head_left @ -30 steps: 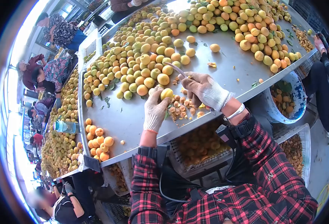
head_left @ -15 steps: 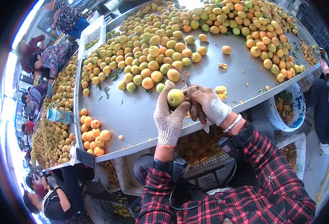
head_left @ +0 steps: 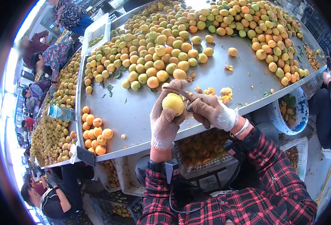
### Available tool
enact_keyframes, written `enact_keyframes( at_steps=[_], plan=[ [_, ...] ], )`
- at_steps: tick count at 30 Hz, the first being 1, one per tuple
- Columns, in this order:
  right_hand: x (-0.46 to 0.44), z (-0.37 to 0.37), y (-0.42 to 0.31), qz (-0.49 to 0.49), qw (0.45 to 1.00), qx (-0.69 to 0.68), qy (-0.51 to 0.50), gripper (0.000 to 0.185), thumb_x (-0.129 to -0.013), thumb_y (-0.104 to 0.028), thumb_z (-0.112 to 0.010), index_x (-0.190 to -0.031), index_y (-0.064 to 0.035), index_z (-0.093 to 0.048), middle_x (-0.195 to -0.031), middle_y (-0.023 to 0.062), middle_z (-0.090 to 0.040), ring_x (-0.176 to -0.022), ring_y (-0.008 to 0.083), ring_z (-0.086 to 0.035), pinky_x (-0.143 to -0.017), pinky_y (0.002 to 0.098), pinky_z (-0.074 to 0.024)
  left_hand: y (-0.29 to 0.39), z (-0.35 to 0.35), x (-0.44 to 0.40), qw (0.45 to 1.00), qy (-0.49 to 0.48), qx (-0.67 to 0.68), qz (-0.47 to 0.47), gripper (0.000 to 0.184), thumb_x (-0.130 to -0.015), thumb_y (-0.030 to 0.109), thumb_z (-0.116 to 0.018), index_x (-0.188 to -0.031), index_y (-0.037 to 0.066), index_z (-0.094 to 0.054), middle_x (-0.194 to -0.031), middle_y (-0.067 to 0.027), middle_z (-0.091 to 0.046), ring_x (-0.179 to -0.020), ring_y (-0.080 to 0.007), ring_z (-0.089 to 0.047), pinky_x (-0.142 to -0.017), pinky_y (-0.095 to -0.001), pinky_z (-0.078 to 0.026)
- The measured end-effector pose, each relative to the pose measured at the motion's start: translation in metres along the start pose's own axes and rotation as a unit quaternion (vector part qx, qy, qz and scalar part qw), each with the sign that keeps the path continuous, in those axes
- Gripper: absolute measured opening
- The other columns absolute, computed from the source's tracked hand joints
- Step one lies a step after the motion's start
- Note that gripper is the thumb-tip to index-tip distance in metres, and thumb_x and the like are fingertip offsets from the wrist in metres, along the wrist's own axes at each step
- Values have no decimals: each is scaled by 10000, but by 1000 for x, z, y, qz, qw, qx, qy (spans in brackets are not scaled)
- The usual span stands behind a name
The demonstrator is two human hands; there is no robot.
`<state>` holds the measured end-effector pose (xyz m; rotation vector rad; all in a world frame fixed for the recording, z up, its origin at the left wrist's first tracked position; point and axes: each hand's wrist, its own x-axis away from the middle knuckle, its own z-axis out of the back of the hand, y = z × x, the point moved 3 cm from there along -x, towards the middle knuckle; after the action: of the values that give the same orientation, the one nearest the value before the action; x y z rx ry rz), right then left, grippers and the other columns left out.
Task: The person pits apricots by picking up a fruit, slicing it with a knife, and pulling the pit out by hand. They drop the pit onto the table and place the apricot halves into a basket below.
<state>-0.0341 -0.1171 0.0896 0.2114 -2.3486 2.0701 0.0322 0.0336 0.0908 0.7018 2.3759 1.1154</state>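
My left hand (head_left: 164,122), in a knitted glove, holds a yellow apricot (head_left: 173,104) near the table's front edge. Close on its right, my gloved right hand (head_left: 213,111) grips a curved knife (head_left: 181,92), whose blade lies across the top of the apricot. The knife's handle is mostly hidden in the fingers. Cut yellow pieces (head_left: 226,93) lie on the metal table (head_left: 135,116) beyond my right hand. A large spread of apricots (head_left: 150,56) covers the table behind my left hand.
Orange apricots (head_left: 93,135) sit at the table's left corner by a dark flat device (head_left: 86,156). A blue bottle (head_left: 60,113) stands further left. Below the front edge are a fruit crate (head_left: 201,150) and a white-blue bucket (head_left: 306,108). Several people work at the left; another person's hand shows at right.
Both hands have come away from the pit pile towards the front edge, and the apricot has been raised. The knife blade has swung onto the fruit. The camera view has shifted.
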Motion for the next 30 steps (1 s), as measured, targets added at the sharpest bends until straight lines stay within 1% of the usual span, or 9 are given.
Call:
enact_keyframes(
  at_steps=[14,16,17,19,23,26,28,29,30],
  plan=[
    [13,-3,-16,-32,998,11,-54,291,-1015,-295,-500,-899,-43,-591,-641,-37,-485,-579,72,-454,-524,244,-365,10,-2,16,990,51,-113,72,699,-795,309,-761,-1319,-72,-498,-1037,-92,-632,-783,-113,-603,-593,-197,-471],
    [12,-1,-16,-79,994,29,-64,314,-1014,-323,-512,-885,-47,-586,-640,-36,-490,-577,71,-457,-529,242,-372,13,-2,17,979,59,-157,112,913,-714,544,-806,-1311,-76,-503,-1005,-81,-629,-805,-114,-624,-608,-184,-506],
    [11,-1,-17,-79,994,29,-64,314,-1014,-323,-512,-885,-47,-586,-640,-36,-490,-577,71,-457,-529,242,-372,12,0,16,979,60,-157,112,913,-714,544,-806,-1311,-76,-503,-1005,-81,-629,-805,-114,-624,-608,-184,-506],
    [10,1,-15,-107,992,49,-49,318,-1009,-336,-530,-870,-54,-581,-639,-30,-500,-580,70,-468,-536,241,-380,8,5,13,978,40,-168,119,899,-711,553,-799,-1295,-69,-516,-931,-47,-623,-659,-69,-563,-511,-158,-423],
    [11,0,-6,-120,987,71,-75,317,-1003,-335,-544,-859,-54,-577,-641,-17,-514,-589,69,-479,-538,244,-386,11,-1,11,971,5,-185,154,828,-747,509,-777,-1289,-64,-523,-933,-52,-626,-610,-57,-522,-471,-155,-349],
    [7,-1,1,-51,994,79,-54,300,-989,-319,-572,-873,-43,-573,-647,-14,-522,-600,93,-494,-550,274,-421,1,-9,9,979,38,-165,114,705,-832,445,-707,-1284,-64,-524,-960,-52,-634,-674,-63,-543,-534,-163,-391],
    [2,-1,4,196,968,139,74,255,-964,-282,-608,-910,-37,-563,-673,54,-587,-611,206,-586,-581,338,-470,-12,-6,3,969,120,-211,-49,568,-919,387,-614,-1260,-61,-535,-1003,-60,-642,-769,-79,-574,-654,-182,-451],
    [2,-1,5,196,968,139,74,255,-964,-282,-608,-910,-37,-563,-673,54,-587,-611,206,-586,-581,338,-470,-19,0,4,969,121,-211,-49,568,-919,387,-614,-1260,-61,-535,-1003,-60,-642,-769,-79,-574,-654,-182,-451],
    [2,0,6,195,953,211,92,231,-952,-262,-621,-944,-38,-566,-711,103,-615,-660,280,-622,-609,369,-490,-31,11,7,980,174,-100,7,492,-929,312,-613,-1254,-52,-553,-1021,-61,-644,-717,-61,-548,-597,-167,-405]
  ],
)
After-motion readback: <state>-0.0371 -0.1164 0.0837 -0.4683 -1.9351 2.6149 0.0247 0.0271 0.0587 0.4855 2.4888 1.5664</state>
